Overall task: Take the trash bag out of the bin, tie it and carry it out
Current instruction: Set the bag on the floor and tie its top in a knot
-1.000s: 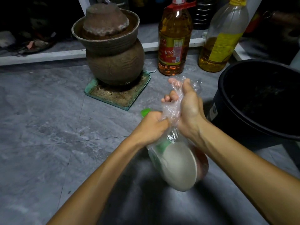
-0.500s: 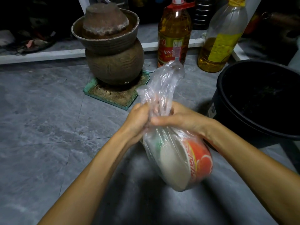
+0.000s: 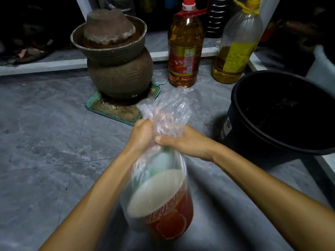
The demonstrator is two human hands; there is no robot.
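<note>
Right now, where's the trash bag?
In the head view the trash bag hangs lower centre above the grey floor, its neck gripped by the left hand and right hand, left of the black bin.

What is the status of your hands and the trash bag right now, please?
Left hand and right hand both clenched on neck of trash bag. Bag out of black bin, no knot visible. Nothing in the way.

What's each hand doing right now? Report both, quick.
Left hand: closed, gripping the gathered neck of the clear trash bag.
Right hand: closed around the same neck, just beside the left.
</note>
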